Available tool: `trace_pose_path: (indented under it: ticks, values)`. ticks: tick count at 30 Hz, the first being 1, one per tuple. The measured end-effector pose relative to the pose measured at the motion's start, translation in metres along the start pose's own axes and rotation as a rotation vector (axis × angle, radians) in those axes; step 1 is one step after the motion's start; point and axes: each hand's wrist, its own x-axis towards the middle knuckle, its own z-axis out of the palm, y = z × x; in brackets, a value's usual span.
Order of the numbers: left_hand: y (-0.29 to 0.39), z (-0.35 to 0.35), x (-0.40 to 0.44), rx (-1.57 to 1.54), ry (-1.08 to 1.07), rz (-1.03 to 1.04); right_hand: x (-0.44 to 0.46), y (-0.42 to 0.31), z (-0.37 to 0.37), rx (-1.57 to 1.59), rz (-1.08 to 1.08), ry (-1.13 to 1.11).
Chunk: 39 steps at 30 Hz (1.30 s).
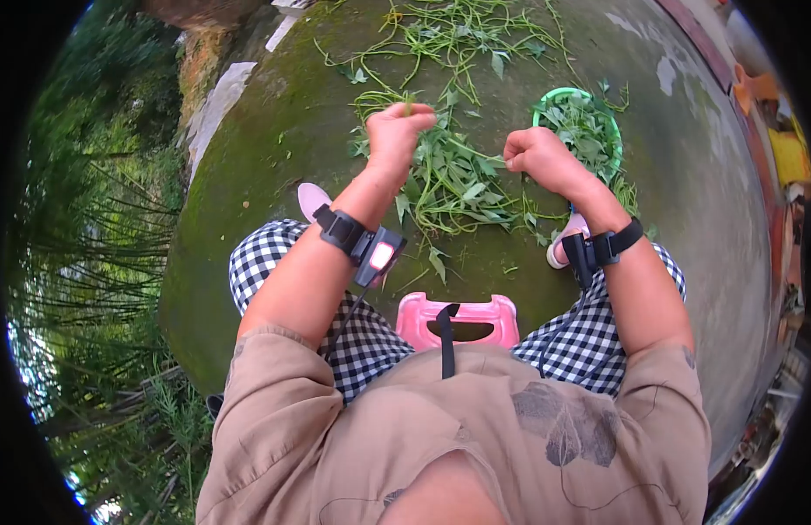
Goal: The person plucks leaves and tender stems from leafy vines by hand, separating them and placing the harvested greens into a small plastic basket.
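Over a heap of leafy green vines (462, 179) on the ground, my left hand (397, 133) is closed, with a bit of green stem showing at its fingertips. To the right, my right hand (550, 160) pinches the end of a thin leafy stem (477, 155) that stretches leftward over the heap. Whether this stem reaches my left hand I cannot tell. Just beyond my right hand stands a round green basket (619, 140) holding loose green leaves (579, 122).
Farther off lies another spread of long vines (458, 35) on the mossy concrete (274, 157). A pink plastic stool (414, 322) is between my knees. Bushes (99, 262) border the left side, and a yellow object (789, 156) lies at the far right edge.
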Motion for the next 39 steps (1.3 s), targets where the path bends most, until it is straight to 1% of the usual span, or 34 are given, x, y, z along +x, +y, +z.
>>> trace_pose_path:
  ticks: [1,2,4,5,8,9,12,15,18,20,24,26,30,31,34,35,38,39]
  values:
    - [-0.001,0.004,-0.004,0.095,-0.062,0.118,-0.002,0.002,0.002,-0.075,-0.032,0.034]
    - [-0.002,0.006,-0.012,0.272,-0.149,0.083,-0.004,0.003,0.003,-0.15,-0.065,0.067]
    - [-0.015,0.017,-0.016,0.537,-0.308,0.204,-0.006,0.0,0.005,-0.144,-0.078,0.039]
    - [-0.022,0.021,-0.02,0.616,-0.356,0.36,-0.005,-0.001,0.006,-0.125,-0.078,0.04]
    - [-0.023,0.03,-0.025,0.643,-0.476,0.383,-0.006,-0.002,0.005,-0.118,-0.062,0.053]
    - [-0.02,0.032,-0.029,0.61,-0.479,0.374,-0.007,-0.002,0.004,-0.118,-0.055,0.065]
    - [-0.012,0.036,-0.034,0.575,-0.518,0.263,-0.007,0.0,0.003,-0.105,-0.057,0.098]
    - [-0.016,0.038,-0.034,0.472,-0.477,0.177,-0.009,-0.001,0.002,-0.087,-0.088,0.108]
    - [-0.022,0.042,-0.031,0.363,-0.347,0.079,-0.011,-0.001,0.007,-0.095,-0.093,0.096]
    - [-0.031,0.041,-0.024,0.187,-0.315,-0.011,-0.011,-0.003,0.011,-0.112,-0.082,0.094]
    - [-0.016,0.04,-0.027,-0.089,-0.209,-0.258,-0.012,-0.002,0.017,-0.124,-0.061,0.105]
    - [-0.02,0.036,-0.02,-0.178,-0.207,-0.261,-0.012,0.0,0.016,-0.101,-0.061,0.111]
    - [-0.005,0.027,-0.012,-0.391,-0.233,-0.3,-0.01,0.014,0.012,-0.154,-0.019,0.11]
    - [-0.004,0.021,-0.006,-0.45,-0.279,-0.321,-0.01,0.018,0.013,-0.163,-0.012,0.122]
    - [0.002,0.005,0.007,-0.556,-0.309,-0.378,-0.012,0.031,0.01,-0.189,0.037,0.132]
    - [0.003,0.0,0.009,-0.538,-0.298,-0.384,-0.013,0.035,0.009,-0.197,0.058,0.131]
    - [0.012,-0.01,0.009,-0.304,-0.156,-0.422,-0.015,0.047,0.005,-0.214,0.154,0.139]
    - [0.013,-0.012,0.008,-0.15,-0.102,-0.408,-0.016,0.049,0.004,-0.188,0.146,0.139]
